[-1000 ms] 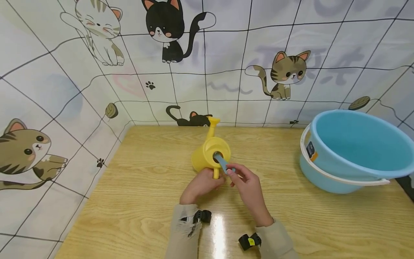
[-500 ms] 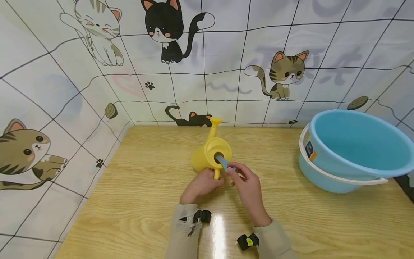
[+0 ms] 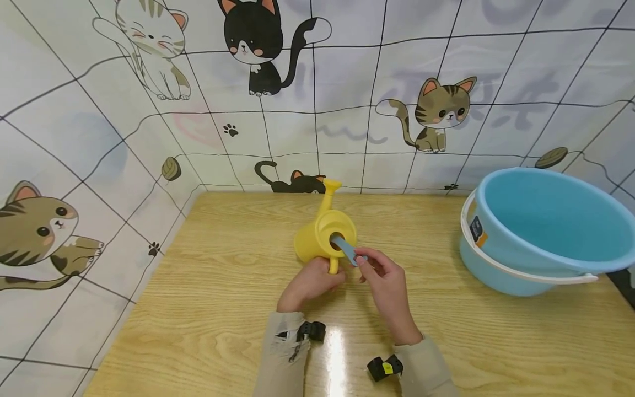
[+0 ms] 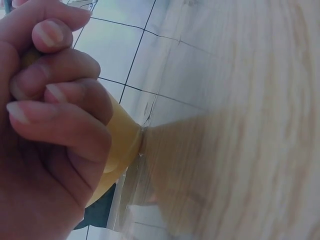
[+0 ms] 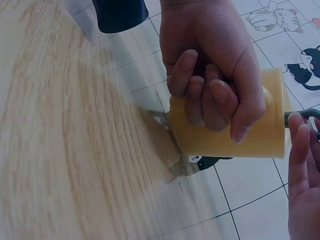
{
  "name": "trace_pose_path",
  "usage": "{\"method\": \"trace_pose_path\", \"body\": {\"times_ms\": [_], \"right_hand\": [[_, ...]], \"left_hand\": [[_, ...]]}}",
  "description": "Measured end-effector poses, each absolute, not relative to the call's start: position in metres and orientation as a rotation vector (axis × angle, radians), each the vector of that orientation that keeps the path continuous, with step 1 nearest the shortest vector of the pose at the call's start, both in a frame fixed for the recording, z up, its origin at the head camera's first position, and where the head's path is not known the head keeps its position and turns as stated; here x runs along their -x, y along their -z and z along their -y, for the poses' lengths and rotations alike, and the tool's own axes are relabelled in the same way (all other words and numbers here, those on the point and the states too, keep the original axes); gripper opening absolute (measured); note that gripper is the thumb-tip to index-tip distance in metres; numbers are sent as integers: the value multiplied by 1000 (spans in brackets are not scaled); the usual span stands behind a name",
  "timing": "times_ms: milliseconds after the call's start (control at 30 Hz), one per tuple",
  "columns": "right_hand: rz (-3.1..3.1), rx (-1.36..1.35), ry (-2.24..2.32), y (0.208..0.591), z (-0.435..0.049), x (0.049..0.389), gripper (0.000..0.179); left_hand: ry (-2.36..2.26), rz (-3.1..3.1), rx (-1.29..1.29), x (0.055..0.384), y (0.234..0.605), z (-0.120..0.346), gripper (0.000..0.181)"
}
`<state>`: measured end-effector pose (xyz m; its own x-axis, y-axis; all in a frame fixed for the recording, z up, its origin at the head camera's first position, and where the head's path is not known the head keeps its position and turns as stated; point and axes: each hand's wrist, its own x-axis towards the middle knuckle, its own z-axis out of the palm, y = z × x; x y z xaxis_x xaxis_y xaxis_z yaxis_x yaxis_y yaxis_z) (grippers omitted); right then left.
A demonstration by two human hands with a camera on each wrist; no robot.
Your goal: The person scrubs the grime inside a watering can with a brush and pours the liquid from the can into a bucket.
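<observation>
A yellow watering can [image 3: 308,242] stands on the wooden table, its round top opening facing up toward me and its spout pointing to the wall. My left hand [image 3: 312,282] grips its handle [image 3: 334,266], with fingers curled round it in the left wrist view. A light blue tool with a flat shaft [image 3: 346,249] slants into the opening; its lower end is hidden inside the can. Thumb and fingertips of my right hand [image 3: 389,289] pinch the tool's upper end. In the right wrist view that end shows as a dark loop [image 5: 309,114] beside the can's rim.
A large light blue bucket [image 3: 526,237] with a white handle [image 3: 521,273] stands on the table at the right. Behind the table rises a wall covering [image 3: 347,121] printed with cats and grid lines. Both wrists carry black straps [image 3: 311,331].
My right hand has shifted slightly to the right, away from the opening, and a bit more of the blue shaft shows. The left hand keeps its grip on the watering can's handle.
</observation>
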<state>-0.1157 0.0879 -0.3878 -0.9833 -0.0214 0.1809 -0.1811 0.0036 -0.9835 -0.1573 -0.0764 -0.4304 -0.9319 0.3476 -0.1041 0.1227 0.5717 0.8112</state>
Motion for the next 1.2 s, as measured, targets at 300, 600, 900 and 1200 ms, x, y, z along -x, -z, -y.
{"method": "trace_pose_path", "body": {"times_ms": [300,600,900,1200], "right_hand": [[2120,-250,-2137,391,-90,117,22],[2047,-233,-2152,395,-93,119,20],[2067,-229,-2118,392,-90,118,23],[2150,-106,-1961,397,-87,118,28]], "left_hand": [[-1385,-2490,-392,157,431,79,31],[-1500,-2416,-358,158,436,83,31],[-1442,-2457,-364,159,433,83,31],[-1344,-2507,-380,158,430,79,31]]}}
